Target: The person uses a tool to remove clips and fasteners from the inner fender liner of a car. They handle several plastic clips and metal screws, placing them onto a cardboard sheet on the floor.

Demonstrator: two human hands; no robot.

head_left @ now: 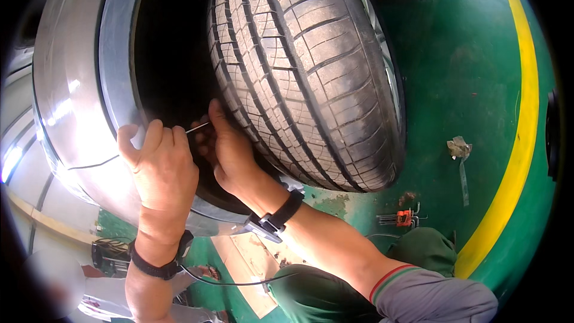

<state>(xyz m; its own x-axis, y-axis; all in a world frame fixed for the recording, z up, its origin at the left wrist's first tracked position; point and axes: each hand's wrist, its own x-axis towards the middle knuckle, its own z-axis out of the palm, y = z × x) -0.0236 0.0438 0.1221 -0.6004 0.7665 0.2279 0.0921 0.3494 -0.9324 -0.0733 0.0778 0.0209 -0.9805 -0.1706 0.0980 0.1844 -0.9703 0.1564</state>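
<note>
My left hand [166, 170] is closed at the edge of the grey wheel arch trim [116, 48], its fingers bent together. A thin metal rod [198, 127] comes out from its fingertips toward my right hand [233, 152]. That hand reaches into the dark gap between trim and tyre, thumb up and fingers curled around the rod's other end. The rod's kind is not clear; its ends are hidden by my fingers. Close beside my right hand stands the large, worn tyre [311, 78]. A silver body panel [69, 101] curves outside the trim.
An orange-holdered hex key set [406, 218] lies on the green floor [460, 72], with a crumpled wrapper [459, 148] farther off. A yellow line [514, 161] curves at right. Cardboard [239, 263] lies below my arms. Another person's legs [107, 296] show at lower left.
</note>
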